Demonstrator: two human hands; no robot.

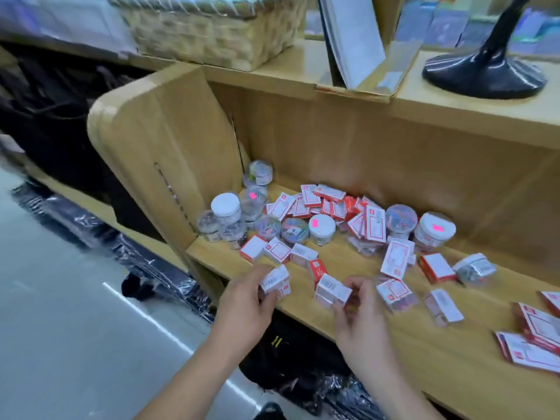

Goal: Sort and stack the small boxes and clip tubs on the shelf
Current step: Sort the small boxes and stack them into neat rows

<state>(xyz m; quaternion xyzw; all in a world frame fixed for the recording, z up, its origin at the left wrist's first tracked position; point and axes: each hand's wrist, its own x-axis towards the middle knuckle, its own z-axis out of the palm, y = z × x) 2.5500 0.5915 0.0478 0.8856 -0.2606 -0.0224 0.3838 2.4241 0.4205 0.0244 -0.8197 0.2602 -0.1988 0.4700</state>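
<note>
Small red-and-white boxes lie scattered on the wooden shelf point(424, 353), with a loose heap point(330, 204) at the back. Clear round clip tubs point(225, 207) with white lids cluster at the shelf's left end, and more tubs point(433, 228) stand to the right. My left hand point(245, 301) grips one small box point(277, 283) at the shelf's front edge. My right hand point(360, 316) pinches another small box point(331, 291) just beside it. Three boxes point(277, 251) sit in a row behind my hands.
A wicker basket point(212, 34) and a black stand base point(485, 71) sit on the upper shelf, beside upright booklets point(354, 40). The shelf's rounded wooden side panel point(157, 140) rises at left. Plastic-wrapped dark goods point(145, 262) lie below. More flat boxes point(536, 338) stack at far right.
</note>
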